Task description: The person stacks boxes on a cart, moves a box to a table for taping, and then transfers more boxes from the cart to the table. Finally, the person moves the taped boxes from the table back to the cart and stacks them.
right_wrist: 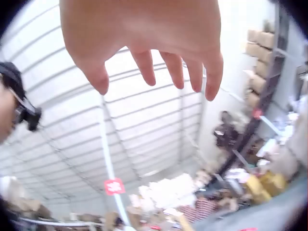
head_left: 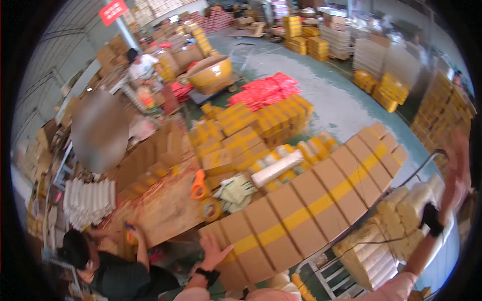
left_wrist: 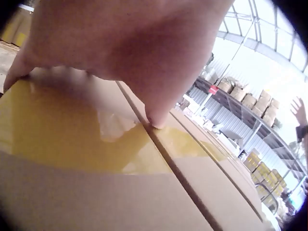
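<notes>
My left hand (head_left: 213, 252) rests with spread fingers on the near end of a row of brown cartons (head_left: 291, 213). Yellow tape (head_left: 307, 206) runs along the top of the row. In the left wrist view the left hand (left_wrist: 120, 43) arches over a taped carton (left_wrist: 86, 192), its thumb at the seam beside the neighbouring carton. My right hand (head_left: 456, 173) is raised at the far right, well above wrapped white rolls (head_left: 369, 253). The right wrist view shows the right hand (right_wrist: 144, 33) with fingers apart and nothing in them.
A tape dispenser (head_left: 199, 184), a tape roll (head_left: 210, 209) and pale gloves (head_left: 235, 193) lie on the worktable (head_left: 165, 210) beside the row. Taped cartons (head_left: 236, 145) are stacked behind it. A person (head_left: 113, 266) in dark clothes works at the near left.
</notes>
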{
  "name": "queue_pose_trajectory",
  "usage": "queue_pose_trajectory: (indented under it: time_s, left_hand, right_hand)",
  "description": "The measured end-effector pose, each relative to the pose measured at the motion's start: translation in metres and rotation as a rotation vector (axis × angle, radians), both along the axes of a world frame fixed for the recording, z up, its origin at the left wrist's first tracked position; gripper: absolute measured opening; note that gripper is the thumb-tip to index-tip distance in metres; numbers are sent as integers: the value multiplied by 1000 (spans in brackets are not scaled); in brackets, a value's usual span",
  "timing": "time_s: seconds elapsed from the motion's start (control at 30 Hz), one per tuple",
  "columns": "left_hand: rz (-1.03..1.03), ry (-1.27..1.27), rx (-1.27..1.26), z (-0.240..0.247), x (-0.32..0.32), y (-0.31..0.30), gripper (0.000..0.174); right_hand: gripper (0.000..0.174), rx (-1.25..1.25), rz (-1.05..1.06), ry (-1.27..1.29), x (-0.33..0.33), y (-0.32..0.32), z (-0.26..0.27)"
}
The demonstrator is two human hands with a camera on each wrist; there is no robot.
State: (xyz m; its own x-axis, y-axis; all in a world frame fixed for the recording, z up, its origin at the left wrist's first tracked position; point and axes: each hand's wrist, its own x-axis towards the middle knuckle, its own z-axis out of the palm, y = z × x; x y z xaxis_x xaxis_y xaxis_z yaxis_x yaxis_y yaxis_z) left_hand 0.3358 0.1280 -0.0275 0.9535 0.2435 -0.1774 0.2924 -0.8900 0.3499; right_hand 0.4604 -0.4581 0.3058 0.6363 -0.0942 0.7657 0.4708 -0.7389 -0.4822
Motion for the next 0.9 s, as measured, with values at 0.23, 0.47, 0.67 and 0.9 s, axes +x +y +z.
queue_pose_trajectory:
  time_s: [0.23, 0.47, 0.67, 0.9]
  left_hand:
    - [-194, -91, -308, 7, -59, 46, 78]
    - [-39, 38, -424, 35, -189, 115, 82]
    - [138, -56, -433, 27, -290, 165, 84]
    - [264, -137, -466, 11, -376, 192, 86]
  right_hand:
    - [57, -290, 686, -292, -186, 239, 38]
    - [52, -206, 1009, -76, -312, 411, -27]
    - [48, -135, 1151, 97, -398, 490, -74]
    - [44, -145, 1252, 163, -446, 546, -101]
